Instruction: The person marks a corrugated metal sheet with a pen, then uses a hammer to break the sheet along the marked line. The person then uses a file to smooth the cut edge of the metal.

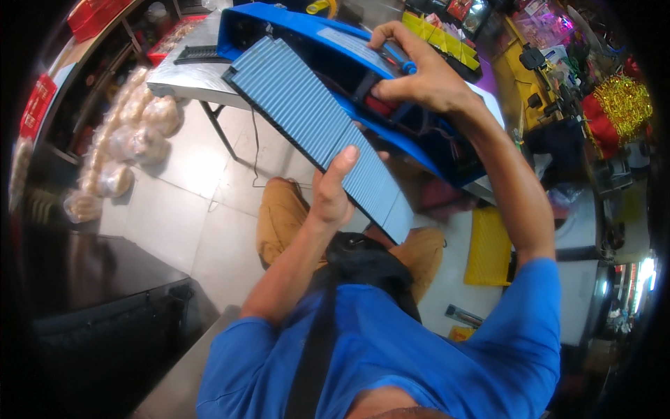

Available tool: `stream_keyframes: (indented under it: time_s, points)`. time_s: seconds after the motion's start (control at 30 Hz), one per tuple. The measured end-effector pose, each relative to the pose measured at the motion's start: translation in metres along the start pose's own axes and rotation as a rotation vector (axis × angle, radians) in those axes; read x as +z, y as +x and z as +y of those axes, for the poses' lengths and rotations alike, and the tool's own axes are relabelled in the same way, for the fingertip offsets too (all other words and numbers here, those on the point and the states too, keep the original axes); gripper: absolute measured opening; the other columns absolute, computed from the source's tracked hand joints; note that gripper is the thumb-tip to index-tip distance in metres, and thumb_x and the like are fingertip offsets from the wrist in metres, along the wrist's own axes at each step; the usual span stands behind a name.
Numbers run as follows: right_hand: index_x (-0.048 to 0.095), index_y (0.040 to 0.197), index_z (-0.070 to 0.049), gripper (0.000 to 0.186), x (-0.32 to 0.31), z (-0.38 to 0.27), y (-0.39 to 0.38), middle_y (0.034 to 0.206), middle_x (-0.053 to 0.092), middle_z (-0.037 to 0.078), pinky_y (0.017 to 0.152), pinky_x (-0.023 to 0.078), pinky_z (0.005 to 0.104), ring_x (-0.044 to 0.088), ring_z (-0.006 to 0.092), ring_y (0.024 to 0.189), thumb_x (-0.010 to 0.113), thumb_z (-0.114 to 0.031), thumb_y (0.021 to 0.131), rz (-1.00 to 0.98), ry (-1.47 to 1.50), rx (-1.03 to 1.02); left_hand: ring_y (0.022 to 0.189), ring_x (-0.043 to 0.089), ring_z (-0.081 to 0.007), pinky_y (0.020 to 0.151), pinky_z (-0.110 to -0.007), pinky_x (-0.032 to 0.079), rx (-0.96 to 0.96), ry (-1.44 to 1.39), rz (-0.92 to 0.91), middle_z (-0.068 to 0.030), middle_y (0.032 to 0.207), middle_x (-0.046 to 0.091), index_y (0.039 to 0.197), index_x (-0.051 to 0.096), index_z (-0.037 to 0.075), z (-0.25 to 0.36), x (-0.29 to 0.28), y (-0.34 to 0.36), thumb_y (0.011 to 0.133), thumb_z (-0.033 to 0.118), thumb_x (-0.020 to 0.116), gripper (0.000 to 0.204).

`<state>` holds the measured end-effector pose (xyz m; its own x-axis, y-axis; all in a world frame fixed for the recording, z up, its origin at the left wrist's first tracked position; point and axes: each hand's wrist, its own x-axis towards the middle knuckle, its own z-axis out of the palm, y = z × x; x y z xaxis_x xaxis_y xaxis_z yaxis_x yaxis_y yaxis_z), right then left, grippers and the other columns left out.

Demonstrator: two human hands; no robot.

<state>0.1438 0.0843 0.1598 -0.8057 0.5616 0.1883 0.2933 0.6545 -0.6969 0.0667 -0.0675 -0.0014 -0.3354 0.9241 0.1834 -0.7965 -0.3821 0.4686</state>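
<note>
Places are read from the middle of the view, with 12 at the top. The panel (pixel 314 122), ribbed, pale blue-grey and dark-edged, lies across the middle, slanting from 11 o'clock down to 4. The left hand (pixel 331 195) grips its near edge, thumb flat on the ribs, fingers passing beneath, with fingertips showing past the far edge. The panel's upper end is in front of the case (pixel 300 26), a blue shell standing open from 11 round to 2 o'clock on the table (pixel 199 75)

The right hand (pixel 436 80), at 1 o'clock, is curled round a small blue tool (pixel 403 61); its exact kind I cannot tell. Its index finger bends over by the pale label (pixel 359 47) on the case, and its thumb reaches down at the dark opening; whether the thumb touches anything inside I cannot tell

A black grille (pixel 199 54) lies on the table toward 11 o'clock. Clear bags (pixel 136 143) of pale bundles are heaped on the floor (pixel 188 188) at 10. A yellow crate (pixel 487 248) stands between 3 and 4, gold tinsel (pixel 621 108) shows between 2 and 3, and a yellow bin (pixel 440 40) sits at 1, beyond the right hand
</note>
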Motion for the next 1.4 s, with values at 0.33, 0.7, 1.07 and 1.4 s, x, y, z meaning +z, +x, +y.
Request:
stream_keyframes:
  time_s: [0.33,0.7,1.07,1.4]
  points:
    - [0.050,0.120,-0.012,0.063,0.015,0.055,0.007,0.091,0.064,0.014,0.078,0.050,0.0347,0.061,0.0224,0.085,0.076,-0.021,0.063,-0.091,-0.120,0.031,0.125,0.051,-0.0290,0.102,-0.050,0.053,-0.017,0.052,0.114,-0.0103,0.119,0.052,0.132,0.049,0.003,-0.029,-0.010,0.005,0.093,0.044,0.063,0.058]
    - [0.049,0.119,-0.006,0.064,0.027,0.052,0.017,0.095,0.060,0.017,0.081,0.049,0.0372,0.059,0.0224,0.090,0.079,-0.024,0.066,-0.165,-0.126,0.217,0.105,0.065,-0.0268,0.088,-0.052,0.062,0.016,-0.132,0.029,-0.0112,0.105,0.059,0.135,0.049,0.004,-0.027,-0.047,0.007,0.089,0.084,0.039,0.092]
    - [0.048,0.122,-0.008,0.063,0.021,0.070,0.017,0.087,0.061,0.014,0.067,0.049,0.0389,0.062,0.0238,0.076,0.078,-0.021,0.067,-0.160,-0.256,0.080,0.101,0.070,-0.0273,0.085,-0.051,0.062,0.145,-0.221,0.072,-0.0102,0.106,0.066,0.132,0.054,0.010,-0.027,-0.048,0.023,0.088,0.088,0.025,0.093]
    - [0.051,0.125,-0.008,0.065,0.010,0.089,0.019,0.092,0.064,0.017,0.076,0.050,0.0412,0.065,0.0286,0.085,0.081,-0.025,0.070,-0.044,-0.354,0.093,0.096,0.071,-0.0288,0.084,-0.052,0.062,0.112,-0.274,0.086,-0.0111,0.105,0.066,0.136,0.051,0.006,-0.042,-0.031,0.034,0.090,0.087,0.020,0.098]
